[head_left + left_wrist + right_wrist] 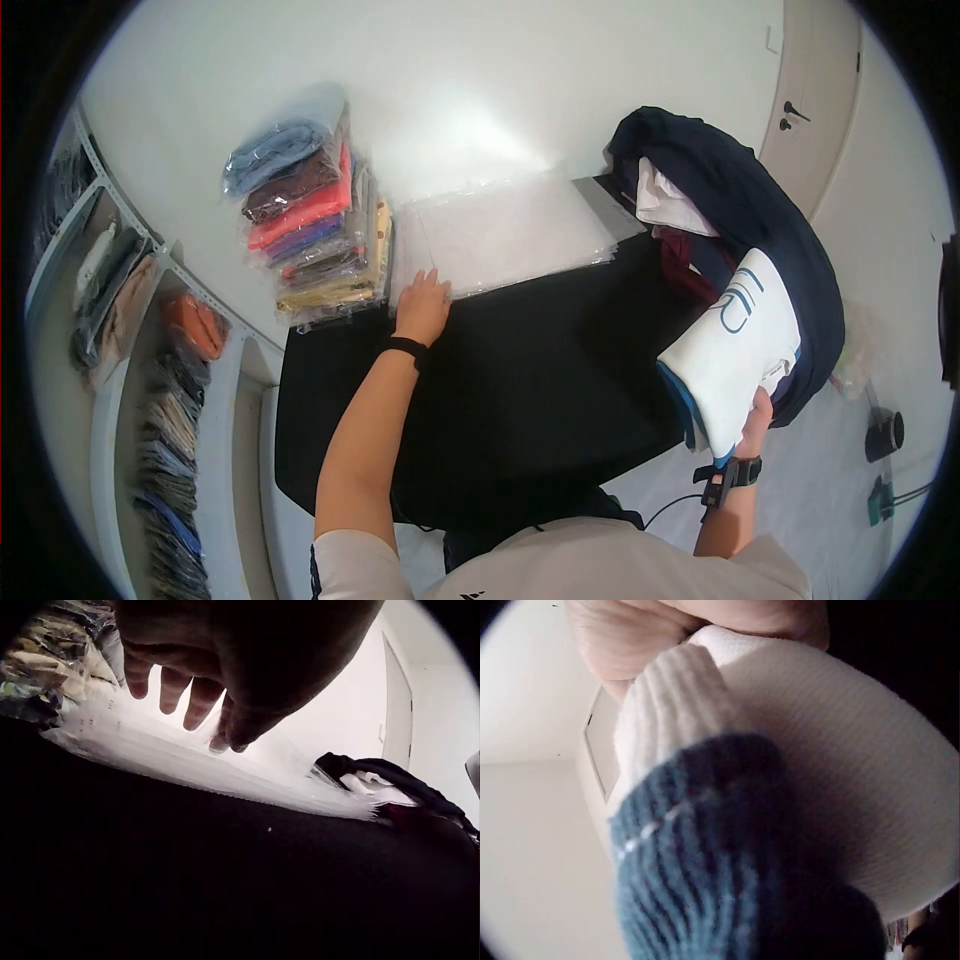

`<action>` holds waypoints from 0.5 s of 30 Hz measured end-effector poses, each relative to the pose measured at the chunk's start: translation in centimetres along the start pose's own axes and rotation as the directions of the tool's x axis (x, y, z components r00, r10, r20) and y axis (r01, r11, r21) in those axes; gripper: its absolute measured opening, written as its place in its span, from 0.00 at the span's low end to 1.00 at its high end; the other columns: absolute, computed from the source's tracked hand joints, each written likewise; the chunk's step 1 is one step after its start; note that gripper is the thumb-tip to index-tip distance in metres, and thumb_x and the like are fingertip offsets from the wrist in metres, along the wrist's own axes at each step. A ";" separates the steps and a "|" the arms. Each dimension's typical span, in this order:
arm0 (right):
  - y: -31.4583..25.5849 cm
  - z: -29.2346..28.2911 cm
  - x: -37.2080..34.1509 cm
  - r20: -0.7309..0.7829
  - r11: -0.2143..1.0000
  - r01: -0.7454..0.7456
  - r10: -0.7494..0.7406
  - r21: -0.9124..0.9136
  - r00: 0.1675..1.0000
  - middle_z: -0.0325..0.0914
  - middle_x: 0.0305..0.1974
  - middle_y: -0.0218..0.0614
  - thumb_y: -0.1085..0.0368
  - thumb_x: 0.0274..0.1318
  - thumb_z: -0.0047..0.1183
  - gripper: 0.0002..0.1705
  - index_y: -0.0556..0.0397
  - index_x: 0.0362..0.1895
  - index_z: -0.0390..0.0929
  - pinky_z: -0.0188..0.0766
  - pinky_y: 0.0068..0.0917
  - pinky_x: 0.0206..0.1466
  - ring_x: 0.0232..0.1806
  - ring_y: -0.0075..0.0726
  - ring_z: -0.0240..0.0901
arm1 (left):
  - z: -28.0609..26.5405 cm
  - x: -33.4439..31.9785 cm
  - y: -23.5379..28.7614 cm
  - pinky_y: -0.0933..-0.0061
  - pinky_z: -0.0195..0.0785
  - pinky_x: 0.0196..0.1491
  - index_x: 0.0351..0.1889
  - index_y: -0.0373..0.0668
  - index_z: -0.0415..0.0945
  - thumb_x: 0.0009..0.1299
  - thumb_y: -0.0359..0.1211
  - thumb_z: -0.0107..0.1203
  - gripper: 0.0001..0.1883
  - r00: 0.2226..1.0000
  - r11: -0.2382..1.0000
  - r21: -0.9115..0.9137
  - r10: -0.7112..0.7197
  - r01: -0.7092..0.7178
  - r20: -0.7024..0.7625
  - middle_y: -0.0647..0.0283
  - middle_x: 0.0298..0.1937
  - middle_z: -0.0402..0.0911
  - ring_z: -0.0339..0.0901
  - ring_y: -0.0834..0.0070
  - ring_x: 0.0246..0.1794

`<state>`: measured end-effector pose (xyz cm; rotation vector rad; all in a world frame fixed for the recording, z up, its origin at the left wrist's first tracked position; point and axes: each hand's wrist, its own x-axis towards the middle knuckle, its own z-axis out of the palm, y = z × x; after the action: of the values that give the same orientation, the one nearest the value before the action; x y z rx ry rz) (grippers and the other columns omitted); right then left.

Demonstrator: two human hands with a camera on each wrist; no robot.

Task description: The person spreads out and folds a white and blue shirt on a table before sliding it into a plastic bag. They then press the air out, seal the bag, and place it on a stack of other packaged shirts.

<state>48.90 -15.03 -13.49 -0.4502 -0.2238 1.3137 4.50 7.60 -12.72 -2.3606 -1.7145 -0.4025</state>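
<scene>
My left hand (pixel 424 306) reaches to the near left edge of a stack of clear plastic bags (pixel 510 235), its fingers extended over the top. In the left wrist view, fingertips (pixel 193 716) hang right at the upper layers of the stack. On the right, my right hand (pixel 757 420) grips a folded white knit sweater (pixel 765 310) with blue lettering and blue trim, lifted at the table's right side. A blue-and-white ribbed edge (pixel 705 787) of the sweater fills the right wrist view, and the folds hide most of the fingers.
A tall pile of bagged folded clothes (pixel 310 230) stands left of the bags on the black table (pixel 500 380). At the right lies a large dark navy cloth bundle (pixel 740 180) with white and maroon garments inside. Shelves (pixel 110 420) of clothes line the left.
</scene>
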 end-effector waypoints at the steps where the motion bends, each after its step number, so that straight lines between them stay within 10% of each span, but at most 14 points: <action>1: 0.1 0.0 -0.1 0.005 1.000 0.006 -0.006 0.006 1.000 0.69 0.57 0.48 0.69 0.46 0.45 0.35 0.60 0.64 0.58 0.66 0.42 0.61 0.55 0.49 0.70 | -0.1 0.2 -0.2 0.54 0.61 0.57 0.48 0.45 0.75 0.60 0.31 0.54 0.16 0.997 0.999 0.013 0.034 -0.034 -0.066 0.54 0.56 0.71 0.63 0.55 0.61; 6: -0.1 -0.2 -0.7 0.041 0.999 0.028 -0.027 -0.034 0.999 0.70 0.56 0.50 0.70 0.46 0.45 0.35 0.62 0.63 0.57 0.68 0.42 0.59 0.53 0.49 0.72 | -2.6 -0.3 2.6 0.60 0.70 0.41 0.23 0.40 0.78 0.58 0.30 0.53 0.06 0.954 0.992 0.040 0.125 -0.118 -0.273 0.54 0.36 0.80 0.76 0.58 0.43; 9: 0.1 0.7 -1.2 0.037 1.000 -0.018 0.018 0.010 0.999 0.69 0.56 0.51 0.71 0.46 0.44 0.35 0.62 0.64 0.57 0.69 0.42 0.58 0.52 0.49 0.72 | -5.4 -2.6 8.2 0.59 0.70 0.30 0.18 0.41 0.78 0.53 0.28 0.52 0.05 0.991 0.986 0.128 0.119 -0.110 -0.066 0.54 0.22 0.78 0.78 0.57 0.26; 13: 0.3 1.3 -2.2 0.081 1.000 0.010 -0.011 0.005 0.997 0.69 0.57 0.50 0.71 0.46 0.43 0.35 0.62 0.64 0.57 0.69 0.43 0.58 0.53 0.49 0.72 | -10.4 -7.8 16.2 0.57 0.72 0.31 0.20 0.38 0.78 0.61 0.38 0.54 0.13 0.984 0.984 -0.157 0.104 -0.081 0.145 0.50 0.23 0.79 0.78 0.53 0.27; 15: 0.3 1.3 -2.7 0.142 0.999 0.002 -0.008 0.037 0.990 0.69 0.57 0.51 0.71 0.48 0.43 0.34 0.62 0.64 0.57 0.70 0.43 0.57 0.53 0.49 0.72 | -10.6 -8.8 18.2 0.62 0.72 0.41 0.41 0.34 0.78 0.64 0.43 0.54 0.19 0.937 0.718 -0.679 0.325 -0.154 0.131 0.48 0.34 0.80 0.78 0.53 0.37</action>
<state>47.44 -17.32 -12.22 -0.3245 -0.3186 1.3444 18.09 -9.28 -5.58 -3.2200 -1.4698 -0.8225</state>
